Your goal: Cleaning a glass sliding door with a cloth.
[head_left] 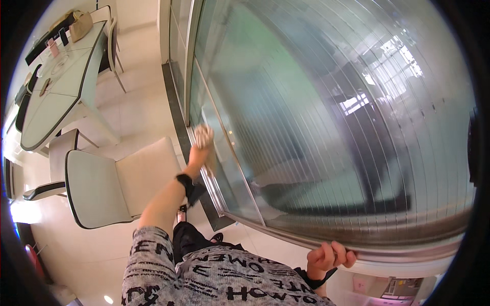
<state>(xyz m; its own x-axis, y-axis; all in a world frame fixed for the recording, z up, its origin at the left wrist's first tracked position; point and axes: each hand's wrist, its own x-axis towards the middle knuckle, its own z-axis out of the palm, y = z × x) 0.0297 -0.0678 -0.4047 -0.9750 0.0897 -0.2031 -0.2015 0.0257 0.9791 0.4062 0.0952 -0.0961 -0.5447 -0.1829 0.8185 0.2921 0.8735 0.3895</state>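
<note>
A large sliding-type door panel of ribbed glass (pixel 286 127) in a metal frame takes up the right half of the head view. Reaching forward, my left hand (pixel 200 152) is closed on a pale, crumpled cloth (pixel 204 133) against the upright strip near the panel's left edge. Part of the cloth hangs below the fingers, slightly blurred. My right hand (pixel 331 256) has its fingers curled over the metal edge of the door frame (pixel 388 253) at the lower right; its palm is partly hidden. Dark bands circle both wrists.
Left of my arm stands a cream chair (pixel 97 188) with dark edging, close to the door track. Beyond it is a long glass-topped table (pixel 61 92) bearing a tan bag (pixel 80 25), a pink cup (pixel 52 48) and a phone-like object. A dark floor strip (pixel 178 117) runs along the door.
</note>
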